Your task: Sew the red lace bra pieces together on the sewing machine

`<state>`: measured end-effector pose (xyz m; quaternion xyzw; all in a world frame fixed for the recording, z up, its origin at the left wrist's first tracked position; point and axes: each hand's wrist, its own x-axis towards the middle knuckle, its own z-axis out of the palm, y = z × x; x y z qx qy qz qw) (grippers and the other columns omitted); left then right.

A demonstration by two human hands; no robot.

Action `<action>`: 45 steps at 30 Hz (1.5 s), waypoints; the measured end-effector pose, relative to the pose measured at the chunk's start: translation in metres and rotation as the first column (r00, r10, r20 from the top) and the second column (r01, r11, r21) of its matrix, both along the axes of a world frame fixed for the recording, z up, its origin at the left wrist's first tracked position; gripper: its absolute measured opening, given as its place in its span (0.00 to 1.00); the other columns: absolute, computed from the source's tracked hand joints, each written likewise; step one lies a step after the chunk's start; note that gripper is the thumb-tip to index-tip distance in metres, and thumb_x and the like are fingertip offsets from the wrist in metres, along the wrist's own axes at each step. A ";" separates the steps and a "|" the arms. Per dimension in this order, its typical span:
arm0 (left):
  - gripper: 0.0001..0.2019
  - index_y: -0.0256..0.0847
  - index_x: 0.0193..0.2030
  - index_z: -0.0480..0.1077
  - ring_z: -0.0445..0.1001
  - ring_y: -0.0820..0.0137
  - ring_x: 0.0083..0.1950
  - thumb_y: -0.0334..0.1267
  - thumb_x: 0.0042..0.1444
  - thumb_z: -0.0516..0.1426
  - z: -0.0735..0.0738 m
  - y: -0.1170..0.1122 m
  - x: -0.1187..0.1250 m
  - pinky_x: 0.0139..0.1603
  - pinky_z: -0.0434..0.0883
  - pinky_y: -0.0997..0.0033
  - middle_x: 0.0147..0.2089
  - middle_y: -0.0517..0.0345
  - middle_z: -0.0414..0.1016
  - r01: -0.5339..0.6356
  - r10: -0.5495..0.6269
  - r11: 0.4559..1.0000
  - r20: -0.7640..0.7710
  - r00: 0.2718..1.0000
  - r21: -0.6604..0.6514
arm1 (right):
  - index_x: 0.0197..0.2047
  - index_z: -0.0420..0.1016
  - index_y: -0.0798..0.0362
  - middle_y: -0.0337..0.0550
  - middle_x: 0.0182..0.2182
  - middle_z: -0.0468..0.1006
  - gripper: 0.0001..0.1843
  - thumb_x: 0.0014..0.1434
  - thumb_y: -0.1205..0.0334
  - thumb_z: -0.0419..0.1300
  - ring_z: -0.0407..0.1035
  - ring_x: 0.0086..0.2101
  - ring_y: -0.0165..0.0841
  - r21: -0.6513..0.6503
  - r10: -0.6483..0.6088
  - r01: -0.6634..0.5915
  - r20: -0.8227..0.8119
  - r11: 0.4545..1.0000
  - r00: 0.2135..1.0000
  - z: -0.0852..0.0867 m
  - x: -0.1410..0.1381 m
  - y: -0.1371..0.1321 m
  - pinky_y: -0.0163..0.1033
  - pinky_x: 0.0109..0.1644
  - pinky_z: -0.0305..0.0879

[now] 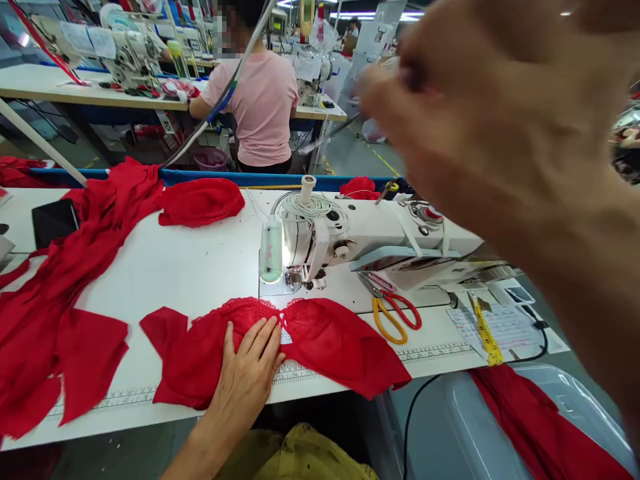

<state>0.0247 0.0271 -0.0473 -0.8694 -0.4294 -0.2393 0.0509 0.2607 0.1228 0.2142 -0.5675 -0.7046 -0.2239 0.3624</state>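
My left hand (251, 363) lies flat on a red lace bra (330, 333), its fingers stretched over one cup beside the centre. The bra is spread along the table's front edge, below the sewing machine's needle area. Close to the camera, my right hand (450, 100) is raised at the upper right and smeared by motion. Its fingers look curled together. A thin, blurred stick-like thing (330, 135) juts out to the left of them; its kind cannot be made out. The white sewing machine (370, 230) stands behind the bra.
Scissors with orange and red handles (390, 319) lie right of the needle area. Red fabric pieces (100, 233) cover the table's left side, near a black phone (55, 222). A yellow tape measure (486, 333) hangs at right, above a grey bin (480, 427). A person in pink (257, 100) sits ahead.
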 end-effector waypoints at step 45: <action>0.15 0.35 0.58 0.72 0.75 0.59 0.56 0.35 0.68 0.54 0.007 -0.017 -0.027 0.71 0.31 0.26 0.60 0.49 0.76 -0.010 0.021 0.997 -0.155 0.988 0.072 | 0.60 0.72 0.56 0.41 0.26 0.75 0.22 0.64 0.67 0.54 0.69 0.22 0.32 -0.605 0.307 -0.226 0.032 0.763 0.951 -0.235 -0.068 -0.130 0.37 0.25 0.54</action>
